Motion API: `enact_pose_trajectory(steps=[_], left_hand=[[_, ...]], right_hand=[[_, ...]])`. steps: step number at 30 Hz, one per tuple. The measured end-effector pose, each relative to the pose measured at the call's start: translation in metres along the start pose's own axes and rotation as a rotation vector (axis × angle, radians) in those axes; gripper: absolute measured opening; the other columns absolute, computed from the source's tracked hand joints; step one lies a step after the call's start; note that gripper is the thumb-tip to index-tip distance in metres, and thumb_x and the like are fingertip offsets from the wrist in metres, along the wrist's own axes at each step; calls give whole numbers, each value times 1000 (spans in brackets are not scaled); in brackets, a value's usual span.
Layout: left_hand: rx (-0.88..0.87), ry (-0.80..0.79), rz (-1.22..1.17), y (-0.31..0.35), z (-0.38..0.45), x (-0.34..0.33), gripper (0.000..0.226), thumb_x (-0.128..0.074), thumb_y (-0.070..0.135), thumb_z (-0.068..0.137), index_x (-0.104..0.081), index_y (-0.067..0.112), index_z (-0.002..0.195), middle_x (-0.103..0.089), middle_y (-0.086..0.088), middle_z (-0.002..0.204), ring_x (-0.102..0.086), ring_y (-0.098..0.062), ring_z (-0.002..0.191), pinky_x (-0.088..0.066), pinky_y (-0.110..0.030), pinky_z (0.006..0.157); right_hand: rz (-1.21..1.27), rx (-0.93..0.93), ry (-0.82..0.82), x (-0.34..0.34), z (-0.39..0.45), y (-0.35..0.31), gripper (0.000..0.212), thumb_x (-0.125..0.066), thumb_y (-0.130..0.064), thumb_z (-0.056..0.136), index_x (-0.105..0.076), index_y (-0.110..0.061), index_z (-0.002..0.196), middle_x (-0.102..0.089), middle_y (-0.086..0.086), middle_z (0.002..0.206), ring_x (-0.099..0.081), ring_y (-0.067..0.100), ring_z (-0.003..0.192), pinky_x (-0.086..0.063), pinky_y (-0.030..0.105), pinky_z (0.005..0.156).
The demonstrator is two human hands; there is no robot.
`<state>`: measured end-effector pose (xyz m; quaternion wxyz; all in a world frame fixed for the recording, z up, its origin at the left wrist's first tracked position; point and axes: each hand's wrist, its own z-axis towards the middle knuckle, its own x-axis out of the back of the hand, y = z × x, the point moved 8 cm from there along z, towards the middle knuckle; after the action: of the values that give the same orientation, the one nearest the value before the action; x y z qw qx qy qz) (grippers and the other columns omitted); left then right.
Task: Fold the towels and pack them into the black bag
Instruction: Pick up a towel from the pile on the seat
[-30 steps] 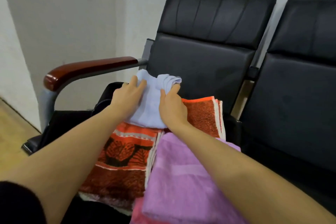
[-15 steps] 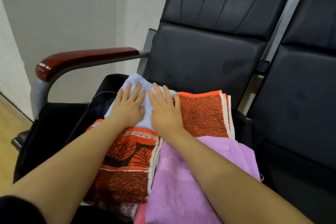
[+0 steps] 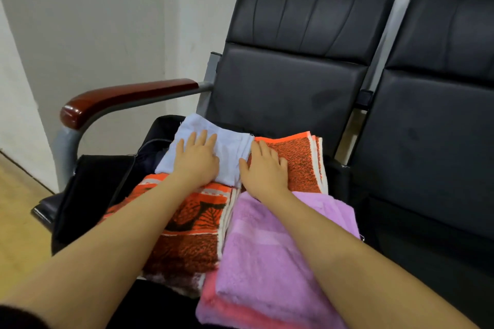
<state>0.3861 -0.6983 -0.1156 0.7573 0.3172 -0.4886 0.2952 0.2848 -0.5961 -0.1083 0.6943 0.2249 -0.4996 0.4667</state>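
A small pale blue towel (image 3: 230,147) lies folded flat on top of an orange patterned towel (image 3: 299,157) on the chair seat. My left hand (image 3: 197,160) presses flat on the blue towel with straight fingers. My right hand (image 3: 264,168) lies flat at the blue towel's right edge, mostly on the orange towel. A folded purple towel (image 3: 267,248) sits nearer to me, over a pink one (image 3: 213,299). The black bag (image 3: 99,189) lies open on the left of the seat, partly under the towels.
The chair has a wooden armrest (image 3: 120,99) on a grey metal frame at the left and a black backrest (image 3: 294,61) behind the towels. A second black chair (image 3: 433,141) stands to the right. Wooden floor (image 3: 18,216) shows at the lower left.
The blue towel went from bunched and gripped to folded flat. Both hands flattened on it, then my right hand slid right to its edge on the orange towel.
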Motion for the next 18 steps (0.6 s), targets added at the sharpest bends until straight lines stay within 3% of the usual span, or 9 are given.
enact_pose_trajectory(steps=[3,6,9,12,15,18], left_hand=[[-37,55,-130,32,-13,29,56,-40,19,95,-24,17,149,-34,-3,151,-34,-24,135,-22,-40,109],[-91,81,-235,73,-34,54,51,-41,18,95,-32,15,145,-46,-5,142,-40,-28,129,-28,-40,103],[-155,108,-320,121,-59,71,35,-43,15,90,-53,10,124,-59,-10,123,-49,-35,115,-38,-40,91],[-246,100,-454,183,-87,77,22,-45,11,86,-61,6,101,-65,-15,102,-57,-37,97,-46,-42,81],[-310,-8,-589,253,-121,71,29,-45,14,90,-61,12,113,-67,-11,106,-60,-32,99,-48,-41,87],[-388,-102,-666,326,-157,59,30,-43,20,94,-58,18,119,-67,-6,105,-62,-27,93,-51,-40,83]], right_hand=[[58,-44,43,35,-15,16,35,-42,-28,96,-44,-11,127,-48,9,132,-44,28,120,-31,40,97],[42,-73,105,70,-37,44,26,-43,-23,94,-49,-10,116,-51,7,124,-44,28,118,-28,39,96],[6,-81,166,109,-60,83,29,-43,-22,93,-51,-12,119,-52,3,124,-45,25,116,-27,39,94],[76,-160,197,146,-94,137,22,-43,-21,94,-56,-14,110,-58,0,111,-52,22,106,-30,37,91],[99,-253,228,182,-142,197,17,-44,-20,95,-58,-14,103,-61,0,102,-57,22,94,-35,37,90],[104,-378,280,213,-196,266,15,-45,-19,96,-59,-15,99,-62,-1,97,-58,19,86,-37,35,90]])
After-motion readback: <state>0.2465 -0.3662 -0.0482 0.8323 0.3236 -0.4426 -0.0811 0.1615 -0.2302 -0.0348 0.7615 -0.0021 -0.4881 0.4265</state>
